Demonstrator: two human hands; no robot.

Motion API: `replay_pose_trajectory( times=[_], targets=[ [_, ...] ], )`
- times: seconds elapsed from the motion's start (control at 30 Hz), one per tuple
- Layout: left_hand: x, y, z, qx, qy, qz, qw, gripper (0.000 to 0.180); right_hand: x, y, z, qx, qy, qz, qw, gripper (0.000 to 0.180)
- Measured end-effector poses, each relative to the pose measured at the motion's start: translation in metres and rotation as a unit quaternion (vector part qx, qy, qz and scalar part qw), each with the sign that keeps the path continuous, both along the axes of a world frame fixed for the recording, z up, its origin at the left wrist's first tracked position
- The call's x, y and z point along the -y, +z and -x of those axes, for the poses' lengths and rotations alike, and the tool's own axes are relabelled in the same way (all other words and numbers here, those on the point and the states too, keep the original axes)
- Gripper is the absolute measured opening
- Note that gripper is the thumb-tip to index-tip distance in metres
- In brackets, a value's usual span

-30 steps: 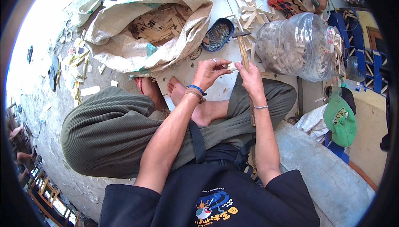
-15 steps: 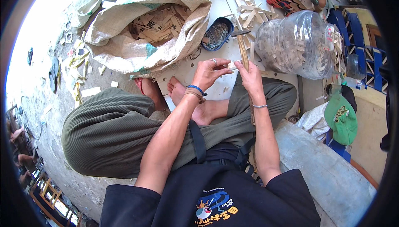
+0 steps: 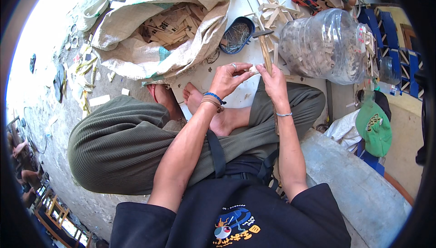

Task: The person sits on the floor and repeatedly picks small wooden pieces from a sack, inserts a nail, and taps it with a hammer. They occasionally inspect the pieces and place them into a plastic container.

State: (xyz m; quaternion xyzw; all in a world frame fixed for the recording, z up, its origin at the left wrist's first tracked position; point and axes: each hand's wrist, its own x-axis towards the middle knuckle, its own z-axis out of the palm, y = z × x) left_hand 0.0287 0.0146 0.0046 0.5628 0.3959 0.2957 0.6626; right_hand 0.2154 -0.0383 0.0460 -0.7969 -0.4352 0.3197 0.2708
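Above my crossed legs my two hands meet at the fingertips. My left hand (image 3: 228, 81) is closed, its thumb and fingers pinching a small pale piece of wood (image 3: 254, 69). My right hand (image 3: 274, 85) wraps round the wooden handle of a hammer (image 3: 265, 53), whose metal head points away from me. The right fingertips also touch the pale piece. Part of the handle runs down under my right wrist. Just beyond the hands stands a dark blue tub (image 3: 237, 35) of thin nails.
A woven sack (image 3: 122, 34) full of flat wood pieces stands ahead on the left. Loose wood strips (image 3: 272, 14) lie beyond the hammer. On the right are a large clear plastic jar (image 3: 318, 45), lying on its side, and a green cap (image 3: 373, 130). Another person's hand shows at the top edge.
The pale piece has turned between my fingertips, and my left fingers have come closer to my right hand. The hammer stays in my right hand, nearly in place.
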Motion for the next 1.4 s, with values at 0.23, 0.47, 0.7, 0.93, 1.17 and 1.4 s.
replay_pose_trajectory(
  times=[0.23, 0.47, 0.7, 0.93, 1.17, 1.4],
  targets=[
    [0.0, -0.003, -0.001, -0.001, 0.002, 0.036, 0.999, 0.034, 0.0, 0.005, 0.001, 0.005, 0.005, 0.002, 1.0, 0.041],
    [0.002, -0.002, -0.001, -0.009, 0.021, 0.027, 0.999, 0.035, 0.001, 0.034, 0.015, 0.066, 0.0, -0.022, 0.998, 0.04],
    [0.003, 0.003, -0.002, -0.011, 0.034, 0.008, 0.999, 0.034, 0.054, 0.073, 0.027, 0.152, 0.066, -0.169, 0.972, 0.054],
    [0.004, 0.003, -0.004, -0.021, 0.041, 0.016, 0.999, 0.034, 0.093, 0.061, 0.03, 0.207, 0.128, -0.079, 0.967, 0.067],
    [0.003, 0.003, -0.003, -0.002, 0.038, 0.003, 0.999, 0.034, 0.105, 0.061, 0.037, 0.193, 0.1, -0.142, 0.966, 0.064],
    [0.002, 0.003, -0.004, -0.021, 0.037, 0.003, 0.999, 0.034, 0.098, 0.058, 0.037, 0.222, 0.092, -0.149, 0.959, 0.068]
  ],
)
